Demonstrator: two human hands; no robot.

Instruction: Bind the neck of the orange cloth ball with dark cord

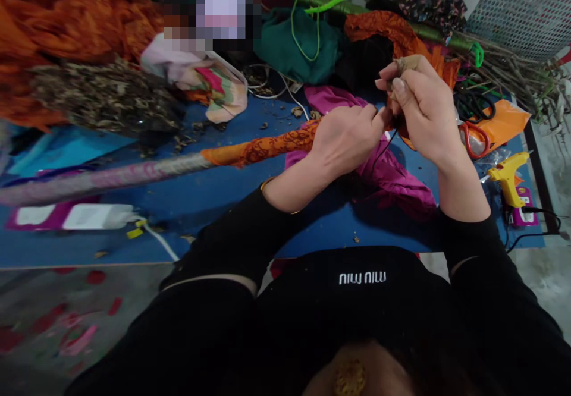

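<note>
A long pole (178, 164) runs from the left edge to the middle. Its left part is wrapped in greyish, purple-marked material and its right part in orange patterned cloth (272, 146). My left hand (345, 137) is closed around the pole's orange end, fingers pointing right. Just right of it my right hand (422, 107) pinches a small brownish, dried-looking piece (396, 75) between thumb and fingers; its exact kind is unclear. A thin dark strand (384, 149) hangs below the fingertips. Under both hands lies crumpled magenta cloth (395, 185). My hands hide the pole's right end.
Dried leaves (107, 99) and orange fabric (80, 33) are heaped at the left on the blue table (232, 229). A white power strip (98, 216) sits near the front left. At right are a yellow glue gun (508, 176), red-handled scissors (469, 141) and dry twigs (513, 72).
</note>
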